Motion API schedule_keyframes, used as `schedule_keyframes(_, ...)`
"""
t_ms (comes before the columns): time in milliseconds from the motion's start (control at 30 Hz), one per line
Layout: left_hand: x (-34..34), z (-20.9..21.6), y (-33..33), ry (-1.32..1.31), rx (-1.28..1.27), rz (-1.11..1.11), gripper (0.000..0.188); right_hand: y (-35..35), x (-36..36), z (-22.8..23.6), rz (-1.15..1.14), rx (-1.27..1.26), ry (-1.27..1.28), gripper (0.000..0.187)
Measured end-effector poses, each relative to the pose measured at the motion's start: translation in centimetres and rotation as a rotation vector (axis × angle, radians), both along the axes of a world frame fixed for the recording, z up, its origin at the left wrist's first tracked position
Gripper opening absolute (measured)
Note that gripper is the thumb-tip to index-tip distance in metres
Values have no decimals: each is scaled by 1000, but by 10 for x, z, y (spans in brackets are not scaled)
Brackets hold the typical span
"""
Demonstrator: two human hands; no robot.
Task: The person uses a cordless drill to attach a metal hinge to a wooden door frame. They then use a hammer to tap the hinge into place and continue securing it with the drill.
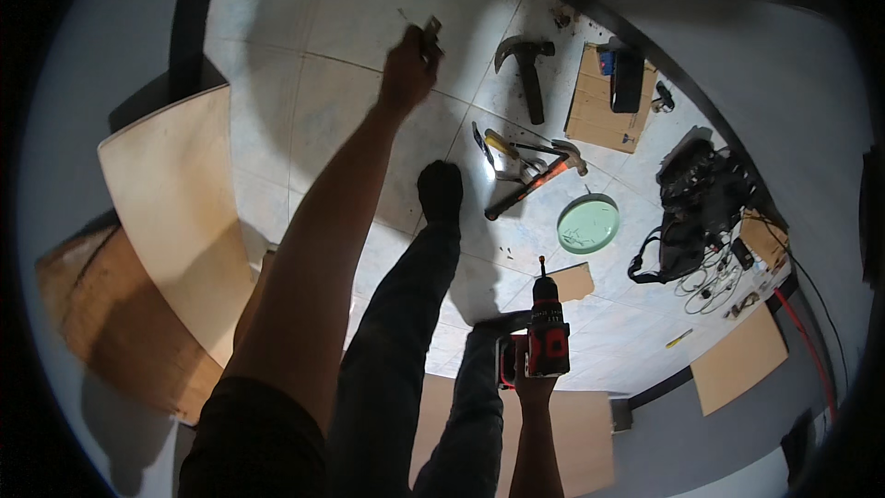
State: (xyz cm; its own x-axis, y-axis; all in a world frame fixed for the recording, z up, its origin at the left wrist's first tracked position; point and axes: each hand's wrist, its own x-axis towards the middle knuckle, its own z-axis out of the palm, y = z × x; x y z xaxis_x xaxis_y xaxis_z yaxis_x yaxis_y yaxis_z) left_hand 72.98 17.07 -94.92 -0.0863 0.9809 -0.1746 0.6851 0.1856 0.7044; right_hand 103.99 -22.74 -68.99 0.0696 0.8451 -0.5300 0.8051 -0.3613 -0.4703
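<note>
My left hand (408, 74) reaches out over the tiled floor, its fingers closed on a small light metal piece (433, 26) that looks like a bracket or hinge. Much of that piece is hidden by the fingers. Low on the right, my right hand (533, 385) grips a red and black cordless drill (548, 337). A bit (542, 265) sticks out of its chuck, directed away from me. Beyond the drill lies a green round dish (588, 224) with small thin pieces in it, probably screws or nails.
A black claw hammer (529, 74), an orange-handled hammer (544, 180) and other hand tools lie right of my foot (440, 189). Farther right are cardboard (599, 115) with a phone (627, 81), a black bag (691, 212) and cables (710, 281). Wooden panels (175, 212) lean at left.
</note>
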Motion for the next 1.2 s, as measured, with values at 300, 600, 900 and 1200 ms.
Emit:
schedule_keyframes(300, 95, 413, -173, -765, -260, -71, 32, -31, 63, 248, -57, 152, 267, 28)
schedule_keyframes(600, 242, 835, -335, -1359, -252, -461, 40, -211, 146, 561, -56, 212, 50, 17)
schedule_keyframes(900, 342, 1002, -442, -1386, -278, -1067, 42, -361, 148, 730, -246, 662, 43, 11)
schedule_keyframes(1200, 429, 1050, -458, -1254, -290, -1439, 44, -414, 151, 743, -520, 791, 97, 13)
